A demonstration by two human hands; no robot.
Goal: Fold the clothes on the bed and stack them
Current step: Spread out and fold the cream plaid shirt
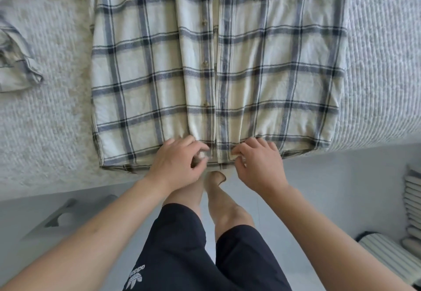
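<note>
Pinching the hem of the plaid shirt [218, 67], left hand [180, 163] and right hand [257, 165] flank the placket; shirt lies flat, unbuttoned on the bed [382, 63]; no fold made, nothing stacked in view.

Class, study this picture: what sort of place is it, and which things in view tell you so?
Most likely a bedroom at home. A plaid shirt lies spread on a bed with a textured cover, and both hands, left hand and right hand, pinch its hem.

Person: bare arms, bare legs; black shorts [182, 252] with white trefoil logo [136, 273] on left leg.
</note>
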